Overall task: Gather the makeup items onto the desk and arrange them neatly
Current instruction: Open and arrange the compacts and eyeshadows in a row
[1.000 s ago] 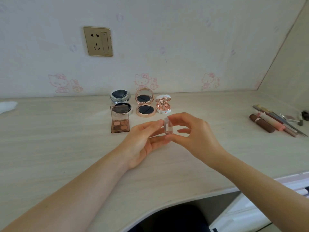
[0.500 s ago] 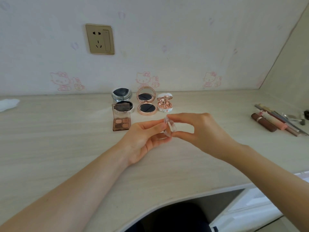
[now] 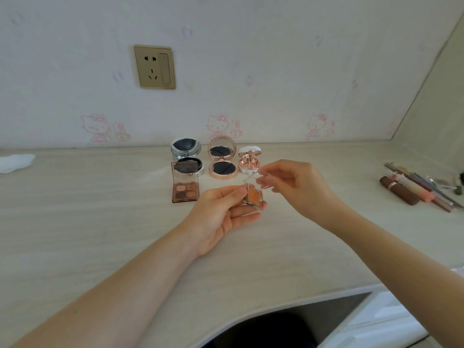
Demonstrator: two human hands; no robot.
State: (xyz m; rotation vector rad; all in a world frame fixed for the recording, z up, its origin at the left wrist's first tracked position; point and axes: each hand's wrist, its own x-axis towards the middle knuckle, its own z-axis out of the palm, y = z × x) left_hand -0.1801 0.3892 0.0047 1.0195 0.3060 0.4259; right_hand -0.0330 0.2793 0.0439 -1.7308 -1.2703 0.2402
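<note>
At the far left edge of the frame a white tissue [image 3: 15, 162] lay on the desk [image 3: 75, 222], apart from everything else. Left of centre, near the wall, the makeup items already stood open in a rough row, probably for display: the brown eyeshadow palette [image 3: 185, 189] in front of the silver compact [image 3: 186, 148], then the rose-gold compact [image 3: 223, 159] and the small white-and-gold case [image 3: 250, 161] just beside it.

In the middle of the frame our left hand [image 3: 221, 217] gripped the base of a small clear eyeshadow case [image 3: 254, 195], thumb on its near edge and fingers curled beneath, tilting the orange pan toward us. We judged that grip was there to steady the base. Our right hand [image 3: 296, 187] pinched the clear lid [image 3: 258, 177] at its edge and held it raised, so the case stood open above the desk, not yet set down among the others.

At the right of the frame lipsticks and pencils [image 3: 411, 192] lay side by side, well apart from the compacts.
</note>
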